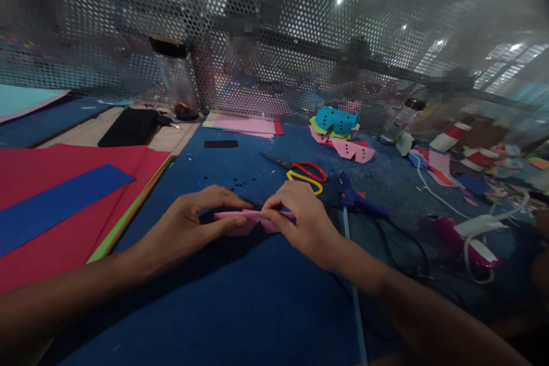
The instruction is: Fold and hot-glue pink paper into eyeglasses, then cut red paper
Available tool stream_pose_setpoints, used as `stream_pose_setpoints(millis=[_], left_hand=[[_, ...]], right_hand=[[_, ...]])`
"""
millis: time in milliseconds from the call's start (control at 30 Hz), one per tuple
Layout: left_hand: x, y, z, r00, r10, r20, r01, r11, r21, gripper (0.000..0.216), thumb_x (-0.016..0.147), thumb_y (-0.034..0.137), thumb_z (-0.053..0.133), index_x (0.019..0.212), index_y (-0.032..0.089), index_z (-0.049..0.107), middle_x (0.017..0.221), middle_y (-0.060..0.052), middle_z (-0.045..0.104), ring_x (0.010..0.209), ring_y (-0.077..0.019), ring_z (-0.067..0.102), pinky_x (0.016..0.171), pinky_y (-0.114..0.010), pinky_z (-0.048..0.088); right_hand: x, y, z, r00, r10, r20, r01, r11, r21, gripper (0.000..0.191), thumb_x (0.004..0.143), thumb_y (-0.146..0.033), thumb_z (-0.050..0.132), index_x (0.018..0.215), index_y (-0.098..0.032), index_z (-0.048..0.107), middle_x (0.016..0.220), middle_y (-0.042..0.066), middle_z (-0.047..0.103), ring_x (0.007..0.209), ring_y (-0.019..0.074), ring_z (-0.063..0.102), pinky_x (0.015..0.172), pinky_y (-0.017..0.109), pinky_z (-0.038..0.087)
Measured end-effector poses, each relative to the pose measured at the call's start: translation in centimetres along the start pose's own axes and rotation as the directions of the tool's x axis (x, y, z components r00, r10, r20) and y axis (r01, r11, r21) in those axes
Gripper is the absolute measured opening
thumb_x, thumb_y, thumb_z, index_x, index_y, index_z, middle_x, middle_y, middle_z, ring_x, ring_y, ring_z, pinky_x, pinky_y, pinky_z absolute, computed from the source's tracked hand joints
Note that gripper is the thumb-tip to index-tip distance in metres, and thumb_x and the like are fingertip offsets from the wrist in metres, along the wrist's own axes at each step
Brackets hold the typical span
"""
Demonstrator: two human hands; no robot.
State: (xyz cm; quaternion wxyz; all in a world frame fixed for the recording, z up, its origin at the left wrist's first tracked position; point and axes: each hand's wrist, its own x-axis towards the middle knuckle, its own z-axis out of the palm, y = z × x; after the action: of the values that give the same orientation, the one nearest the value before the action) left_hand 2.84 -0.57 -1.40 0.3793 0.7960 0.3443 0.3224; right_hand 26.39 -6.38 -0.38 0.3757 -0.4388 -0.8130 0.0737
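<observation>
Pink paper (252, 216) is sitting just below middle of frame. Left hand (197, 213) is pinching its left part, right hand (298, 211) is pinching right of its middle. Looks like hands are folding or pressing it; next move seems to be needing soft, even squeeze. Paper is looking thin, bent, long edge facing up. Scissors (295, 164) are lying just above right hand.

The left hand (185, 218) and right hand (302, 214) hide parts of the pink paper (256, 215) between them. Left of the hands, the red paper (51, 168) and blue strip (64, 204) run out of view. Beyond the hands, the black scraps (245, 185) are too small to identify and people (240, 77) behind the mesh (291, 28) are blurred.
</observation>
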Motion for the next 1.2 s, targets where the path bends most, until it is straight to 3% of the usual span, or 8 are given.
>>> stream_pose_setpoints(millis=[100, 267, 433, 833, 1200], left_hand=[[-0.1, 0.2, 0.0, 0.999, 0.014, 0.039, -0.015, 1.000, 0.006, 0.022, 0.086, 0.048, 0.069, 0.085, 0.031, 0.082, 0.088, -0.005, 0.078, 0.083, -0.0242, 0.070, 0.074, -0.031, 0.054], [-0.3, 1.2, -0.2, 0.998, -0.059, -0.038, 0.058, 0.998, -0.017, 0.023, 0.082, 0.049, 0.071, 0.080, 0.029, 0.081, 0.082, -0.003, 0.078, 0.079, -0.0236, 0.071, 0.071, -0.030, 0.053], [0.0, 1.7, -0.4, 0.987, -0.148, -0.055, 0.139, 0.979, -0.147, 0.025, 0.078, 0.047, 0.073, 0.076, 0.022, 0.079, 0.078, -0.005, 0.078, 0.076, -0.0221, 0.071, 0.071, -0.029, 0.055], [0.2, 1.0, -0.4, 0.990, -0.139, -0.029, 0.125, 0.950, -0.287, 0.023, 0.081, 0.041, 0.076, 0.076, 0.019, 0.077, 0.078, -0.003, 0.076, 0.075, -0.0165, 0.067, 0.072, -0.025, 0.052], [0.3, 1.0, -0.5, 0.987, -0.160, 0.018, 0.158, 0.943, -0.294, 0.027, 0.079, 0.045, 0.077, 0.075, 0.018, 0.077, 0.079, -0.006, 0.077, 0.078, -0.0195, 0.068, 0.077, -0.031, 0.051]], right_hand=[[0.0, -0.3, 0.0, 1.000, -0.015, 0.009, 0.015, 1.000, 0.015, 0.017, 0.101, -0.033, 0.060, 0.088, -0.024, 0.065, 0.085, 0.000, 0.069, 0.088, 0.0177, 0.063, 0.087, 0.035, 0.042], [0.1, -0.2, -0.2, 0.998, 0.036, 0.044, -0.038, 0.999, 0.028, 0.014, 0.102, -0.032, 0.059, 0.094, -0.024, 0.068, 0.092, 0.001, 0.071, 0.092, 0.0183, 0.063, 0.087, 0.034, 0.044], [0.3, 0.7, -0.2, 0.995, 0.096, -0.036, -0.097, 0.995, -0.003, 0.016, 0.098, -0.030, 0.063, 0.086, -0.020, 0.065, 0.086, 0.002, 0.067, 0.085, 0.0177, 0.061, 0.080, 0.031, 0.045], [0.6, 1.4, -0.2, 0.970, 0.228, -0.080, -0.206, 0.952, 0.226, 0.035, 0.095, -0.050, 0.063, 0.078, -0.019, 0.063, 0.077, 0.000, 0.065, 0.077, 0.0151, 0.061, 0.074, 0.027, 0.046], [0.8, 1.3, -0.4, 0.964, 0.254, -0.071, -0.232, 0.945, 0.230, 0.043, 0.092, -0.056, 0.062, 0.071, -0.019, 0.061, 0.073, 0.001, 0.064, 0.072, 0.0146, 0.057, 0.071, 0.027, 0.044]])
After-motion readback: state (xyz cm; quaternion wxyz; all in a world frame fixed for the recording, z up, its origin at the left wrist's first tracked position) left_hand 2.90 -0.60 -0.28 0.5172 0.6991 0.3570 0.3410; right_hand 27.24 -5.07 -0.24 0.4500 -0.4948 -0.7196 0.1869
